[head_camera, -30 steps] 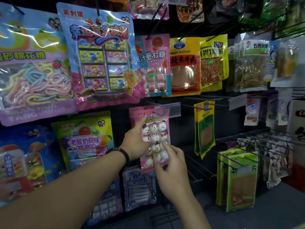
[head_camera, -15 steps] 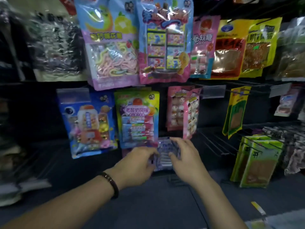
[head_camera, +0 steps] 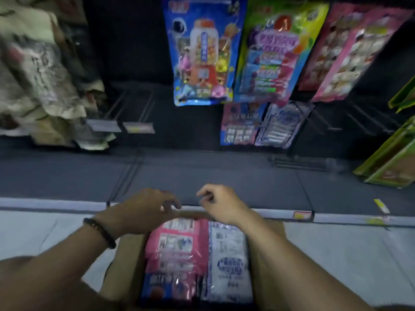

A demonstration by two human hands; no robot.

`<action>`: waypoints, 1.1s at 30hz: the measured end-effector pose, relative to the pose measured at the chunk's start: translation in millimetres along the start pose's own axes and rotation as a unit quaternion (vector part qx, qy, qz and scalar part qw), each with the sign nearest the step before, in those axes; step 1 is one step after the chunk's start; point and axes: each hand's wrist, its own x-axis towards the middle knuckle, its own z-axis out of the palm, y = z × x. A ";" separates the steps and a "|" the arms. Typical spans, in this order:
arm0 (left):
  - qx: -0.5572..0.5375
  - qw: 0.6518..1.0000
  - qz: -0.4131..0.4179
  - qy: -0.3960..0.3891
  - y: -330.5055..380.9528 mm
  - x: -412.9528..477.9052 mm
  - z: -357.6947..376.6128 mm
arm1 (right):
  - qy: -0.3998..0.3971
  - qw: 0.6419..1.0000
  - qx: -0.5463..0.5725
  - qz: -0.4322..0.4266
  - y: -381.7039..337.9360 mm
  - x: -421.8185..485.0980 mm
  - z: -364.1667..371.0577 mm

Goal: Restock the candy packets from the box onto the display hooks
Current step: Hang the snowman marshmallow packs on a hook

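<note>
A brown cardboard box (head_camera: 125, 263) stands on the floor below me, filled with candy packets: a pink-and-blue packet (head_camera: 177, 252) on the left and a white-and-blue packet (head_camera: 229, 259) on the right. My left hand (head_camera: 146, 209), with a dark bracelet on the wrist, hovers over the box's far edge with loosely curled fingers and holds nothing. My right hand (head_camera: 217, 203) hovers beside it, fingers bent, also holding nothing. Matching packets hang low on the display hooks: a pink-blue hung packet (head_camera: 241, 124) and a white-blue hung packet (head_camera: 280, 124).
Above them hang a blue candy bag (head_camera: 199, 55), a green-pink bag (head_camera: 271, 52) and pink snowman packets (head_camera: 350, 48). Green packets (head_camera: 390, 160) lean at the right. Bare hooks with price tags (head_camera: 119, 126) stick out at the left, beside pale crumpled bags (head_camera: 38, 81). A dark shelf base (head_camera: 202, 173) runs across.
The view has dropped from the hung packets down to the box. Both hands have come away from the display and now hover over the box's far edge.
</note>
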 end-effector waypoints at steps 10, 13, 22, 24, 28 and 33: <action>0.097 0.959 -0.108 -0.242 -49.7 -2.1 27.9 | -0.136 0.951 -0.275 0.041 68.5 25.3 180.9; 0.062 0.958 -0.127 -0.251 -66.1 0.0 17.4 | -0.126 0.941 -0.312 0.039 80.8 27.6 210.6; 0.026 0.959 -0.168 -0.226 -81.3 -2.3 -1.6 | -0.119 0.925 -0.353 0.074 96.7 41.5 232.4; 0.019 0.962 -0.156 -0.222 -78.0 -1.2 -1.8 | -0.122 0.919 -0.373 0.047 98.1 40.3 228.8; 0.034 0.963 -0.143 -0.225 -74.6 2.0 -3.6 | -0.108 0.907 -0.406 -0.019 89.6 38.2 214.3; 0.055 0.963 -0.136 -0.224 -71.4 4.4 -4.4 | -0.035 0.890 -0.448 -0.077 59.9 47.4 171.1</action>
